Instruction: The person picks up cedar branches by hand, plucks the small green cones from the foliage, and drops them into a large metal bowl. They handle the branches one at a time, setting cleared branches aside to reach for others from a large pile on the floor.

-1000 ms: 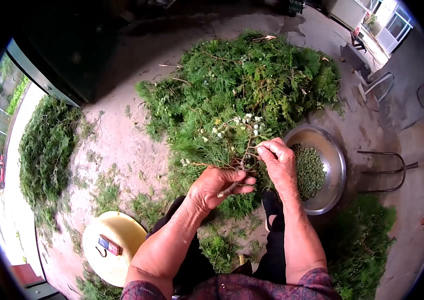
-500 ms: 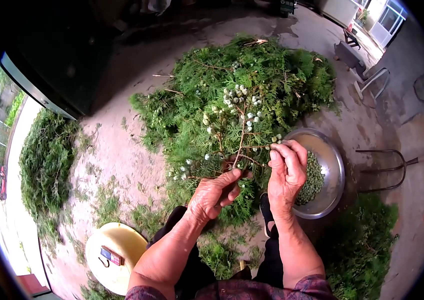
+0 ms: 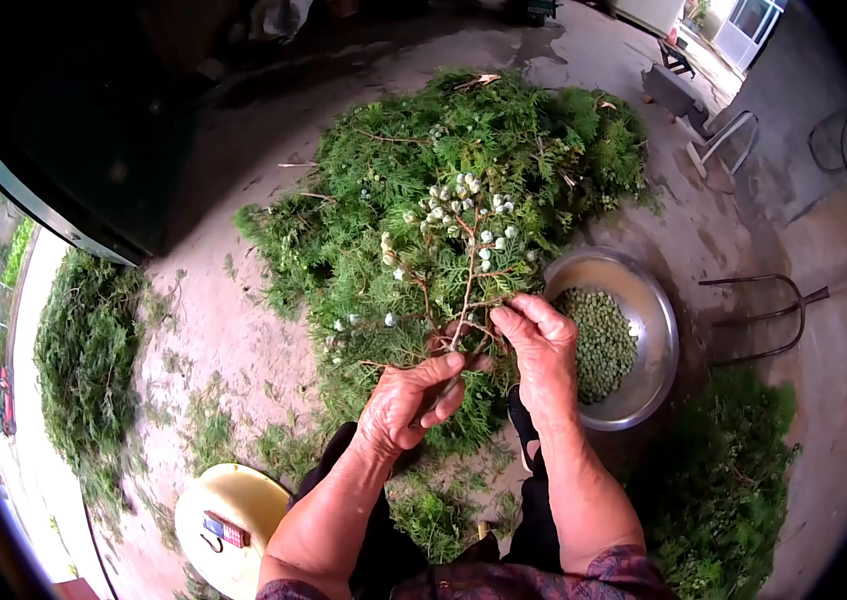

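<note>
My left hand (image 3: pixel 412 403) is closed around the lower stem of a branch (image 3: pixel 470 262) that bears clusters of pale green cones. The branch points up and away, over a large heap of green foliage (image 3: pixel 554 140). At a side twig to the right of the main stem, my right hand (image 3: pixel 542 345) has its thumb and fingers pinched together; whether a cone is between them is too small to tell. Just right of this hand stands a metal basin (image 3: pixel 662 345), with many small green cones (image 3: pixel 596 345) lying on its left side.
A yellow round stool (image 3: pixel 244 490) with a phone (image 3: pixel 225 530) on it stands at lower left. More foliage lies at the left (image 3: pixel 89 350) and at the lower right (image 3: pixel 729 480). A metal fork (image 3: pixel 794 310) lies beyond the basin, and a grey frame (image 3: pixel 722 145) stands upper right.
My right hand has moved left, closer to the main stem, and no cones show at its fingertips now. The view has shifted slightly, and my left hand still holds the branch.
</note>
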`<state>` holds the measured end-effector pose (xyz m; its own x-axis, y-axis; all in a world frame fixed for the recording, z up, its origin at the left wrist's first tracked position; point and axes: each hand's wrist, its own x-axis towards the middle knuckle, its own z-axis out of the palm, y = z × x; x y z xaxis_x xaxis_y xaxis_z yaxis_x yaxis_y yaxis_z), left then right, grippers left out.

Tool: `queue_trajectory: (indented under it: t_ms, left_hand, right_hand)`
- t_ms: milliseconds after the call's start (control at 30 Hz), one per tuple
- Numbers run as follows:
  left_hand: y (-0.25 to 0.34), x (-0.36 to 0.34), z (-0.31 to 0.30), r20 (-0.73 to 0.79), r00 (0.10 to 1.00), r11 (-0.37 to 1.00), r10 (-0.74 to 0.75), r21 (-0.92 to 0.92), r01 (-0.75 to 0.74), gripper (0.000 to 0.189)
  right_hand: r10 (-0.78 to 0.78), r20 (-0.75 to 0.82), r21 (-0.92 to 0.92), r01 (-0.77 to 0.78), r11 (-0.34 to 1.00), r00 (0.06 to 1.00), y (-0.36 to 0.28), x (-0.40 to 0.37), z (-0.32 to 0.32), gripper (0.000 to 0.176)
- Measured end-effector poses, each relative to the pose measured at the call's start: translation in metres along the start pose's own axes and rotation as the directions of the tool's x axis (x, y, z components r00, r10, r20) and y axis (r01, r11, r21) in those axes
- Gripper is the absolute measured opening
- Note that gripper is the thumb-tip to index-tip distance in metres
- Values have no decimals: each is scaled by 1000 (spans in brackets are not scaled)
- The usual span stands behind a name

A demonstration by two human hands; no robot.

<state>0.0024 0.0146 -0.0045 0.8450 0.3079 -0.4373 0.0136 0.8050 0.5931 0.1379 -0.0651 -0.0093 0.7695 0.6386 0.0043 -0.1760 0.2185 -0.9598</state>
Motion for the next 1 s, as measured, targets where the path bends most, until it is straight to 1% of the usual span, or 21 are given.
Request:
queue_trajectory:
  t_ms: [33, 67, 100, 133, 167, 200, 233, 267, 300, 333, 367, 433, 533, 633, 667, 767, 800, 833, 900, 933, 1000]
  left_hand:
    - [-1, -1, 7, -28, 999, 999, 37, -25, -38, 28]
    - [-1, -1, 11, -57, 996, 996, 74, -48, -77, 28]
    - [-1, -1, 12, -43, 997, 995, 70, -69, -73, 28]
    - [0, -2, 10, -30, 997, 994, 66, -91, -68, 29]
    - [0, -3, 10, -17, 998, 992, 63, -113, -65, 30]
    - [1, -4, 11, -28, 998, 990, 57, -126, -61, 33]
    - [0, -4, 9, -19, 998, 990, 53, -127, -55, 31]
    - [-1, -3, 6, -11, 999, 991, 48, -126, -49, 30]
    - [-1, -3, 4, -2, 999, 991, 43, -125, -43, 28]
    - [-1, -4, 3, -23, 999, 992, 48, -113, -50, 28]
    - [-3, -3, 2, -34, 998, 993, 53, -107, -57, 28]
    - [-5, -1, -1, -58, 996, 993, 66, -97, -71, 27]
    - [-4, 1, 6, -168, 976, 990, 139, 6, -140, 27]
    - [-8, 8, 5, -196, 952, 972, 234, 25, -234, 31]
    - [-8, 10, 5, -224, 949, 972, 222, -26, -234, 33]
    - [-5, 6, 0, -194, 967, 978, 167, -93, -188, 33]
    - [-1, 2, 6, -211, 965, 980, 158, -89, -180, 28]
    - [-3, 3, 6, -212, 962, 982, 171, -49, -185, 28]
    - [-6, 4, 4, -209, 958, 981, 196, 32, -194, 29]
    - [-5, 4, 8, -238, 952, 981, 192, 23, -193, 22]
    - [-3, 3, 11, -235, 954, 982, 186, 15, -188, 18]
  right_hand:
    - [9, -5, 4, -9, 1000, 1000, 3, 1, -3, 13]
    - [-87, -23, -179, 81, 981, 996, 7, 3, -8, 11]
    - [-210, -43, -320, 185, 929, 977, 6, 5, -11, 11]
    - [-330, -44, -457, 275, 846, 943, 4, 7, -13, 10]
    - [-444, -25, -583, 348, 734, 896, 2, 9, -15, 10]
    - [-342, -58, -546, 257, 798, 938, -4, 9, -16, 11]
    - [-189, -64, -429, 144, 892, 980, -8, 9, -17, 13]
    - [-67, 4, -349, 65, 935, 998, -15, 7, -17, 15]
    - [47, 82, -273, -23, 962, 995, -20, 6, -16, 17]
    - [179, 129, -127, -163, 978, 975, -17, 5, -19, 21]
    - [208, 156, -70, -200, 977, 966, -19, 2, -18, 23]
    - [185, 154, -87, -173, 981, 971, -17, 2, -19, 21]
    - [37, 193, -63, -26, 998, 981, -21, 2, -18, 19]
    - [81, 297, -111, -50, 993, 951, -26, 2, -21, 16]
    - [113, 325, -74, -94, 993, 939, -25, 1, -20, 16]
    - [44, 323, -262, 45, 964, 945, -22, -6, -6, 18]
    - [-22, 326, -335, 138, 932, 945, -17, -7, -4, 20]
    - [-52, 341, -363, 182, 914, 939, -16, -9, -1, 20]
    - [-208, 370, -369, 348, 862, 905, -11, -9, 3, 19]
    - [-222, 357, -392, 361, 846, 907, -11, -10, 4, 18]
    - [-253, 331, -439, 386, 811, 909, -14, -13, 7, 17]
